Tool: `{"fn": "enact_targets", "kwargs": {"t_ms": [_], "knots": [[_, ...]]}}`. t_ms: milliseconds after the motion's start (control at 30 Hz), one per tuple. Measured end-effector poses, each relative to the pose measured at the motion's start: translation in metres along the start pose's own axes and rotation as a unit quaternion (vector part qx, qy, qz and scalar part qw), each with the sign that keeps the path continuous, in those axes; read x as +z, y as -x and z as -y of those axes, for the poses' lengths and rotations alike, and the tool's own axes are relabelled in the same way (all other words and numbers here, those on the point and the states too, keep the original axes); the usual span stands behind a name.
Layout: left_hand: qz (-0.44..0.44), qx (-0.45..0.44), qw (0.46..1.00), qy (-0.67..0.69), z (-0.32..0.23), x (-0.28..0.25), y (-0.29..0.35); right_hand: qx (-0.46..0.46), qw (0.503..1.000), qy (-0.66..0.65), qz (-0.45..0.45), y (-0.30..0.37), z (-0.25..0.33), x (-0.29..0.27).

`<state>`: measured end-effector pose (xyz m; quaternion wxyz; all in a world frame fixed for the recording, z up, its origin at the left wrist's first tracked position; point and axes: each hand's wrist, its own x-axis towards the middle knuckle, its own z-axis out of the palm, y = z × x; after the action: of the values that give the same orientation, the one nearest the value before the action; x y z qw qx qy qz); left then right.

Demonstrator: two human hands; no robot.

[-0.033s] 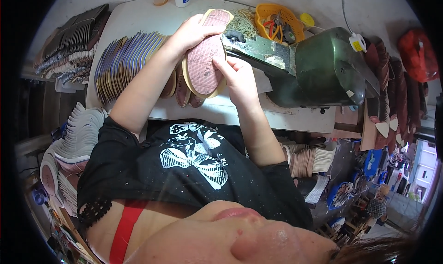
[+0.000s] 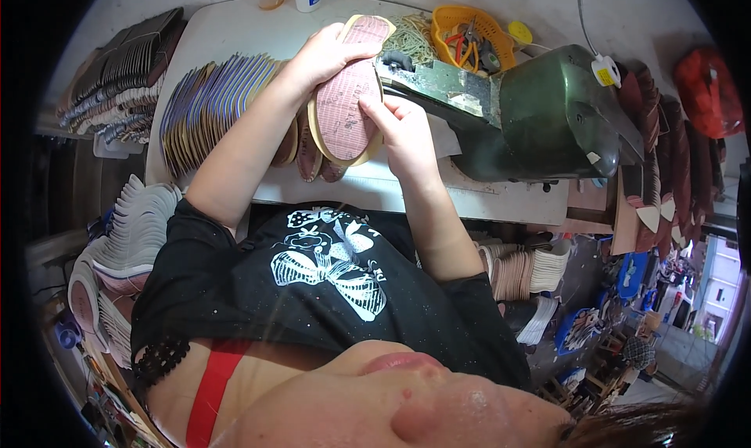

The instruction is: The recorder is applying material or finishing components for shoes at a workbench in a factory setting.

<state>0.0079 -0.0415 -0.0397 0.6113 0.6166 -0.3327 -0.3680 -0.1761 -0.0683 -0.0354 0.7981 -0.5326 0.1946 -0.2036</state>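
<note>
Held up over the table is a shoe insole (image 2: 344,111) with a reddish-brown woven face and a tan rim. My left hand (image 2: 322,55) grips its narrower upper part from the left, thumb across the face. At the lower right edge my right hand (image 2: 405,133) pinches it, thumb on the face and the other fingers partly hidden. Just left of it, a long row of similar insoles (image 2: 219,107) leans on edge. A few reddish insoles (image 2: 308,154) lie partly covered under the held one. Close to its right side stands a dark green sewing machine (image 2: 547,111).
A yellow basket (image 2: 497,37) with pliers stands behind the machine, beside a tangle of pale cord (image 2: 411,39). Two bottles are at the far table edge (image 2: 235,6). Stacks of dark pieces (image 2: 129,53) and pale insoles (image 2: 145,221) flank the left side. More stacks (image 2: 524,272) sit lower right.
</note>
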Motion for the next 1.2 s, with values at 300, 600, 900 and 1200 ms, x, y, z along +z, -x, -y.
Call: {"fn": "enact_targets", "kwargs": {"t_ms": [300, 600, 900, 1200], "knots": [[-0.019, -0.021, 0.996, -0.082, 0.011, 0.003, -0.016, -0.025, 0.999, 0.011, -0.025, -0.007, -0.001, -0.007], [-0.079, 0.063, 0.971, -0.216, 0.017, 0.002, -0.025, -0.035, 0.999, 0.006, -0.032, -0.008, -0.005, -0.011], [-0.095, 0.057, 0.942, -0.317, 0.012, 0.005, -0.033, 0.009, 0.997, -0.064, -0.038, 0.002, -0.014, -0.01], [-0.06, 0.012, 0.933, -0.355, 0.007, -0.01, -0.05, 0.08, 0.991, -0.105, -0.033, 0.005, -0.024, 0.022]]}}
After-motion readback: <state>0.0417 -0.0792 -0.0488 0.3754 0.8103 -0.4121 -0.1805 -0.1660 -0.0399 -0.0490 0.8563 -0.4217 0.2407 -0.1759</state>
